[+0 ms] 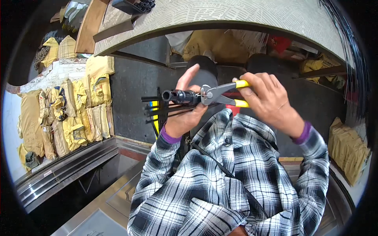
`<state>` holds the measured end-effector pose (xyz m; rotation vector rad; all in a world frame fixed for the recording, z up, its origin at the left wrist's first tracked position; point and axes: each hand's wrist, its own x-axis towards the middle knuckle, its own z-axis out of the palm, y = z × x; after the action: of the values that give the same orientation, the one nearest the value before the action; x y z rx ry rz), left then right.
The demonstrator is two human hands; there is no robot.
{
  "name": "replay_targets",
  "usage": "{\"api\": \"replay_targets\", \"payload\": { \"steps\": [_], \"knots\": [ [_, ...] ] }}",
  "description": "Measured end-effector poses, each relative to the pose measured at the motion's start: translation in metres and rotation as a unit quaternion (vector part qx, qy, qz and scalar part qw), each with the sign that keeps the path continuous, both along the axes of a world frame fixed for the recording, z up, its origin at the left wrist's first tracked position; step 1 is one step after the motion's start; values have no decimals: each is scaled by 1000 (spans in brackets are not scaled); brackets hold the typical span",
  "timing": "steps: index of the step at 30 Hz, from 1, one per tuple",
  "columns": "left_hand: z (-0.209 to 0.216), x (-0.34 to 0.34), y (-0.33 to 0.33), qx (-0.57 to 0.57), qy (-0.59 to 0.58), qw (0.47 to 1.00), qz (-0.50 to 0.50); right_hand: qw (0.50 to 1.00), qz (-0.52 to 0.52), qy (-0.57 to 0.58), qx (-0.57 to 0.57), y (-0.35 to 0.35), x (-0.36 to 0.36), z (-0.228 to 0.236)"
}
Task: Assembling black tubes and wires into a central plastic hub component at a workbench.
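As hand [267, 97] holds pliers [225, 90], box [123, 7] of pieces [145, 5]

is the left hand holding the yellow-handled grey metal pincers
No, the right hand holds the yellow-handled grey metal pincers, while the left hand holds a black cylindrical part.
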<state>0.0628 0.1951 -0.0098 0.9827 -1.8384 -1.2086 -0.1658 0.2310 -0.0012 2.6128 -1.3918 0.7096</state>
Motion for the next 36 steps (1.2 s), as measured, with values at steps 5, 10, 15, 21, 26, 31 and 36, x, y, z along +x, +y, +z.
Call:
{"api": "replay_targets", "payload": {
  "steps": [5, 10, 15, 21, 26, 31, 36],
  "knots": [
    [-1, 11, -8, 73, 87, 972, -206, 736, 279, -186, 589, -23, -42, 34],
    [-4, -1, -1, 57, 120, 968, -212, 555, 223, -386, 702, -11, -37, 16],
    [0, -8, 3, 65, 135, 988, -46, 987, 62, -78, 129, 12, -19, 32],
    [-5, -3, -9, -7, 109, 977, -184, 474, 145, -483, 722, 5, -44, 29],
    [-5, -7, 7, 52, 106, 991, -57, 967, 81, -1, 242, 12, -23, 30],
    [-9, -12, 12, 34, 85, 996, -14, 991, 65, 54, 102, -3, -21, 39],
    [-18, -7, 9, 71, 121, 990, 30, 979, 69, 42, 185, -10, -17, 34]
  ]
}}
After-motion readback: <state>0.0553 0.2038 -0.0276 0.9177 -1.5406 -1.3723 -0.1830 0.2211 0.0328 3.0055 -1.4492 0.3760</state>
